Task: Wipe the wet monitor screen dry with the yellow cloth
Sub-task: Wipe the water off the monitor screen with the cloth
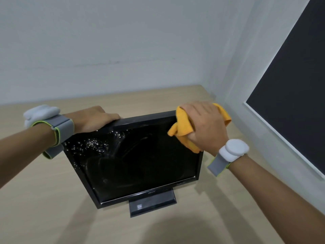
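Gripping the monitor's (133, 166) top left corner, left hand (95, 118) hides its fingertips behind; right hand (204, 124) bunches the yellow cloth (181, 131), covering the top right corner; droplets (91, 145) upper left.

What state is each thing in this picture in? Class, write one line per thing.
Monitor: upright on the table, switched off.
Screen: droplets at its upper left, smeared streaks across the middle.
Cloth: bunched, pressed on the screen's upper right corner.
Right hand: grip shut on the cloth.
Left hand: resting on the monitor's top left edge, steadying it.
Blind: pulled down.
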Demonstrator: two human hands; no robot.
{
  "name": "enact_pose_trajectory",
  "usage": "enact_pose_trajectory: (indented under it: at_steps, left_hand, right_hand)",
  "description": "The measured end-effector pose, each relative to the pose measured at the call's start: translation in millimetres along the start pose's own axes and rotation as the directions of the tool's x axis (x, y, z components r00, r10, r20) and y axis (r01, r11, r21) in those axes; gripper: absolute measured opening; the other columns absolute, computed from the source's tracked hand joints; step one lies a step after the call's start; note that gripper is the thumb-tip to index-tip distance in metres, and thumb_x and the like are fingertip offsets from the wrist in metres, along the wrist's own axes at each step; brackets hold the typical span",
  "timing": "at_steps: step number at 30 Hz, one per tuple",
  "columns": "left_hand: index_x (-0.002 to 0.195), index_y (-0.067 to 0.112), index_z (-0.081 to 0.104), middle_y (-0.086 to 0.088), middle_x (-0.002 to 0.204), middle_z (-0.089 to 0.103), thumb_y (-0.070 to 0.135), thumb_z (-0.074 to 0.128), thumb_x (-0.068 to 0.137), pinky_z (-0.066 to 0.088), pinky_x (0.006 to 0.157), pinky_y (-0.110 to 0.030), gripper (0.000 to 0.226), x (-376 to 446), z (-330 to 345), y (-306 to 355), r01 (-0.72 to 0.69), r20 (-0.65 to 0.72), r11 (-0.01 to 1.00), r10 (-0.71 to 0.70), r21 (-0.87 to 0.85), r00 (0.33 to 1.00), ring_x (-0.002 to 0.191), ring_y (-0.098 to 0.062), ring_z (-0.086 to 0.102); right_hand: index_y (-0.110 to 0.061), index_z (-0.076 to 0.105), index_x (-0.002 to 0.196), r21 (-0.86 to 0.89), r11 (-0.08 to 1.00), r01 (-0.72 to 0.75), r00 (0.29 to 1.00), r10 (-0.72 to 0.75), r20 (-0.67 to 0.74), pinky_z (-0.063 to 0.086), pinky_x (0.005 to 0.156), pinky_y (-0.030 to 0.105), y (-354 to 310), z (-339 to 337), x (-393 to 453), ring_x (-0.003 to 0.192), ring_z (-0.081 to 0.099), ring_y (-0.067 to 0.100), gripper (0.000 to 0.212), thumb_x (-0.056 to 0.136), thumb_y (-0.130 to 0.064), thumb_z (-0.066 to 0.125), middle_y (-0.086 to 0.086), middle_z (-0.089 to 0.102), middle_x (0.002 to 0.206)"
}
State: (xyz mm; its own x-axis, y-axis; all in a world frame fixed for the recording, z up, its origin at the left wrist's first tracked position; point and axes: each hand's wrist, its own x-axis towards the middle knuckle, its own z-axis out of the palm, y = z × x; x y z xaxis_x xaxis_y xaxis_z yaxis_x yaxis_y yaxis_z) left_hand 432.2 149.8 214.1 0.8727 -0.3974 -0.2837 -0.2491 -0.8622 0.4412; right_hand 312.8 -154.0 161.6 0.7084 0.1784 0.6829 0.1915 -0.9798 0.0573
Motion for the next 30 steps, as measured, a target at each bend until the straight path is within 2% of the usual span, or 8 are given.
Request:
enact_pose_trajectory:
  at_steps: [6, 10, 15, 19, 21, 23, 26, 30]
  left_hand:
    - [0.080, 0.002, 0.071, -0.020, 0.087, 0.069, 0.062, 0.044, 0.076, 0.046, 0.088, -0.045, 0.065, -0.5, -1.2, 3.8, 0.034, 0.015, 0.998, -0.034, -0.044, 0.999, 0.088, -0.037, 0.064]
    - [0.065, 0.012, 0.069, -0.020, 0.086, 0.067, 0.052, 0.048, 0.090, 0.044, 0.075, -0.039, 0.052, 0.0, 0.2, 7.3, 0.052, -0.008, 0.996, -0.053, -0.067, 0.999, 0.084, -0.036, 0.063]
    - [0.074, 0.012, 0.071, -0.009, 0.086, 0.065, 0.057, 0.061, 0.084, 0.041, 0.072, -0.032, 0.047, -10.7, -8.3, 6.4, 0.120, -0.055, 0.978, -0.131, -0.172, 0.990, 0.083, -0.028, 0.061]
    - [0.074, 0.007, 0.074, -0.009, 0.085, 0.069, 0.051, 0.063, 0.086, 0.043, 0.078, -0.034, 0.047, -26.5, -27.0, -15.8, 0.132, -0.107, 0.973, -0.154, -0.188, 0.982, 0.083, -0.028, 0.063]
    - [0.067, 0.006, 0.063, -0.012, 0.075, 0.062, 0.050, 0.061, 0.088, 0.043, 0.071, -0.033, 0.049, -36.3, -30.1, -36.6, 0.185, -0.100, 0.962, -0.208, -0.203, 0.973, 0.074, -0.029, 0.059]
    - [0.075, 0.010, 0.063, -0.009, 0.074, 0.063, 0.049, 0.055, 0.092, 0.052, 0.073, -0.034, 0.043, -43.9, -21.4, -52.0, 0.274, -0.009, 0.912, -0.290, -0.305, 0.957, 0.074, -0.026, 0.061]
    - [0.090, 0.013, 0.062, -0.005, 0.072, 0.062, 0.040, 0.052, 0.095, 0.052, 0.070, -0.034, 0.029, -43.9, -3.8, -53.8, 0.310, 0.071, 0.730, -0.339, -0.609, 0.938, 0.066, -0.022, 0.060]
    - [0.094, 0.012, 0.060, -0.005, 0.072, 0.059, 0.036, 0.051, 0.097, 0.046, 0.062, -0.029, 0.026, -40.7, -4.9, -46.4, 0.290, 0.079, 0.681, -0.323, -0.672, 0.943, 0.061, -0.020, 0.057]
  right_hand:
    - [-0.007, 0.067, 0.115, 0.021, 0.996, -0.091, 0.995, 0.090, 0.053, 0.044, 0.089, 0.040, -2.2, -5.0, -2.1, 0.099, 0.060, 0.031, 0.034, 0.094, -0.033, 0.061, 0.009, 0.068, 0.108]
    - [-0.007, 0.066, 0.117, 0.069, 0.998, -0.008, 0.997, 0.003, 0.078, 0.044, 0.094, 0.040, -49.3, 2.3, 12.6, 0.102, 0.061, 0.030, 0.037, 0.090, -0.032, 0.062, 0.009, 0.068, 0.111]
    - [-0.013, 0.062, 0.126, 0.149, 0.988, 0.042, 0.986, -0.065, 0.152, 0.043, 0.095, 0.034, -60.2, -6.0, 18.5, 0.107, 0.060, 0.023, 0.037, 0.093, -0.028, 0.059, 0.004, 0.066, 0.119]
    - [-0.006, 0.056, 0.133, 0.064, 0.995, -0.080, 0.965, 0.061, 0.254, 0.047, 0.094, 0.041, -21.3, -21.9, 10.4, 0.112, 0.061, 0.032, 0.053, 0.090, -0.037, 0.052, 0.012, 0.066, 0.124]
    - [-0.007, 0.060, 0.129, 0.021, 0.995, -0.098, 0.955, 0.088, 0.284, 0.047, 0.090, 0.040, -13.2, -23.5, 9.4, 0.106, 0.062, 0.034, 0.052, 0.089, -0.038, 0.046, 0.013, 0.067, 0.117]
    - [-0.010, 0.062, 0.123, 0.005, 0.996, -0.087, 0.951, 0.081, 0.298, 0.044, 0.086, 0.040, -16.4, -19.8, 13.0, 0.099, 0.061, 0.034, 0.044, 0.089, -0.034, 0.048, 0.011, 0.067, 0.109]
    - [-0.016, 0.062, 0.121, -0.008, 0.999, -0.051, 0.945, 0.051, 0.322, 0.043, 0.083, 0.042, -34.4, -9.7, 20.6, 0.092, 0.058, 0.033, 0.037, 0.089, -0.031, 0.049, 0.009, 0.064, 0.105]
    - [-0.018, 0.061, 0.121, 0.011, 1.000, -0.008, 0.943, 0.004, 0.332, 0.042, 0.082, 0.042, -62.0, -4.3, 30.9, 0.091, 0.057, 0.031, 0.037, 0.090, -0.032, 0.047, 0.006, 0.063, 0.105]
